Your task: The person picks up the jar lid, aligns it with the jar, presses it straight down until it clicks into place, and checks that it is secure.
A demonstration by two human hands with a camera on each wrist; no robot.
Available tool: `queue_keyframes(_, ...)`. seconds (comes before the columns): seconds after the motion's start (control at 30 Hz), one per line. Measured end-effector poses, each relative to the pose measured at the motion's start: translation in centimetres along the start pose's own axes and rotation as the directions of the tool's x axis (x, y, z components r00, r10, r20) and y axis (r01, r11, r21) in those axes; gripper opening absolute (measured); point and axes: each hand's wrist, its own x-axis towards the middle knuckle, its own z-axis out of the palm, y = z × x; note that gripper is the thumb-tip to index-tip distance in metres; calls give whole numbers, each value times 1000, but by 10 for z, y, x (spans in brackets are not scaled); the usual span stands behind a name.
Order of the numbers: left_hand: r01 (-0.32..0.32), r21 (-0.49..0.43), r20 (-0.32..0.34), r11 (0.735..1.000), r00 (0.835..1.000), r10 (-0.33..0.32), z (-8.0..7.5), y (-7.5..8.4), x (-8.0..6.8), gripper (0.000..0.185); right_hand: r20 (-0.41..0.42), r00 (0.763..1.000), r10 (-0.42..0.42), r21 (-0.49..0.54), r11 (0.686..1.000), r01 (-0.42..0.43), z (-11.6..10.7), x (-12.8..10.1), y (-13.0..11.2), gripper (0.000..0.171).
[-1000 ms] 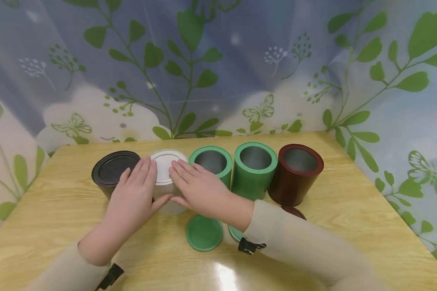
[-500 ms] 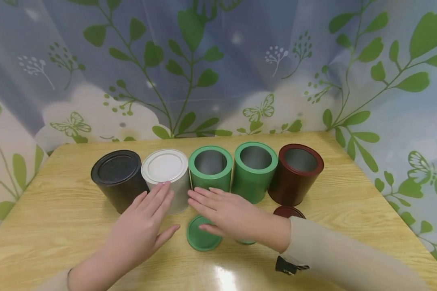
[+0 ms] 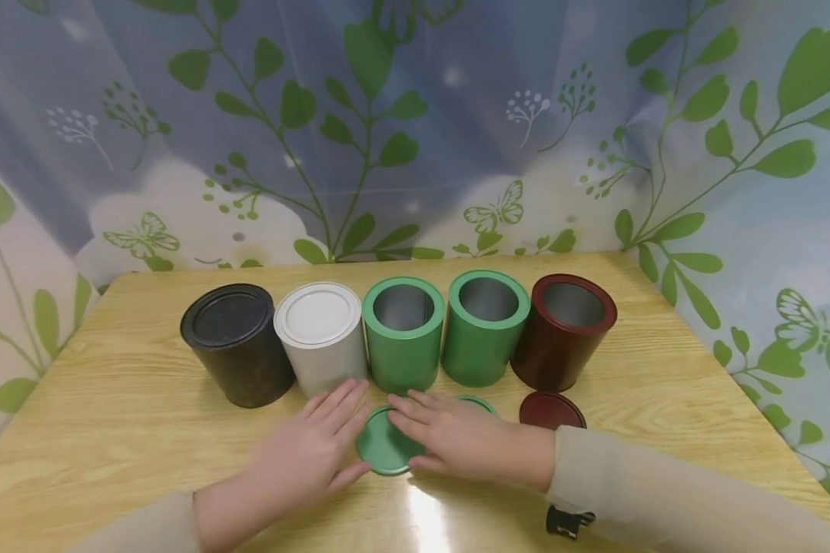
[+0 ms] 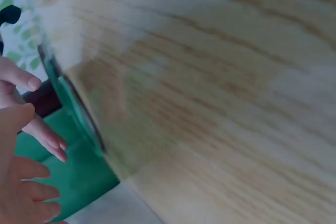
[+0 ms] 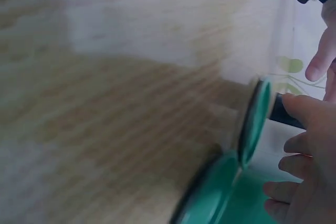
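Five cans stand in a row on the wooden table (image 3: 145,430): a lidded black can (image 3: 237,346), a lidded white can (image 3: 321,334), two open green cans (image 3: 403,338) (image 3: 484,330) and an open dark red can (image 3: 563,334). A loose green lid (image 3: 380,449) lies flat in front of them. My left hand (image 3: 314,449) and right hand (image 3: 456,438) lie low on either side of it, fingers straight, fingertips touching its rim. The wrist views show this green lid (image 4: 79,114) (image 5: 254,124) edge-on between the fingers. Neither hand holds anything.
A second green lid (image 3: 480,401) peeks out behind my right hand, and a dark red lid (image 3: 552,411) lies before the red can. A leaf-patterned curtain (image 3: 415,138) hangs round the back and sides of the table.
Both hands have come off the white can's lid and drawn back toward me, down to the loose green lid. The cans have not moved.
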Motion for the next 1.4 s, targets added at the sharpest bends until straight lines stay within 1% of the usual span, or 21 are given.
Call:
queue_keyframes(0.1, 26, -50, 114, 998, 993, -20, 7, 5, 3, 68, 19, 1000, 4, 24, 1000, -4, 6, 0, 1, 65)
queue_keyframes(0.2, 51, -86, 215, 995, 976, -32, 12, 10, 5, 70, 48, 999, 3, 32, 999, -5, 11, 0, 1, 65)
queue_keyframes(0.3, 58, -90, 287, 994, 958, -30, 18, 14, 6, 69, 72, 997, 5, 27, 1000, -6, 16, 1, 2, 63)
queue_keyframes(0.43, 32, -65, 311, 997, 950, -10, 21, 17, 10, 63, 53, 998, -16, 19, 1000, 15, 19, 1, 2, 60)
queue_keyframes(0.47, 16, -50, 313, 999, 950, 1, 21, 17, 11, 60, 47, 999, -22, 13, 1000, 21, 20, 1, 2, 59)
queue_keyframes(0.57, -56, 19, 313, 998, 949, 47, 22, 19, 15, 56, 39, 999, -35, -5, 999, 35, 22, 1, 3, 57)
queue_keyframes(0.63, -105, 69, 312, 992, 947, 79, 23, 20, 16, 54, 42, 999, -35, -22, 999, 36, 23, 1, 3, 56)
queue_keyframes(0.7, -140, 98, 305, 985, 947, 104, 25, 21, 16, 53, 44, 998, -34, -24, 999, 35, 24, 1, 3, 55)
queue_keyframes(0.77, -140, 97, 293, 985, 950, 106, 26, 21, 14, 52, 42, 999, -35, -14, 999, 36, 23, 0, 3, 54)
queue_keyframes(0.87, -122, 77, 257, 990, 961, 98, 26, 20, 12, 52, 20, 999, -35, 19, 999, 35, 20, -2, 4, 54)
queue_keyframes(1.0, -102, 51, 165, 993, 982, 93, 22, 18, 10, 52, -19, 999, -30, 23, 999, 30, 11, -5, 4, 52)
queue_keyframes(1.1, -114, 43, 84, 993, 990, 110, 16, 17, 10, 52, -46, 998, -31, 2, 1000, 31, 4, -9, 3, 52)
queue_keyframes(1.2, -129, 26, 6, 991, 992, 129, 9, 16, 12, 51, -91, 995, -41, -18, 999, 40, -4, -13, 2, 52)
queue_keyframes(1.33, -134, -8, -74, 991, 988, 133, -1, 15, 15, 47, -164, 985, -61, -22, 998, 58, -16, -19, 2, 52)
queue_keyframes(1.4, -134, -9, -107, 991, 985, 133, -6, 15, 17, 51, -193, 978, -76, -30, 997, 71, -22, -21, 2, 52)
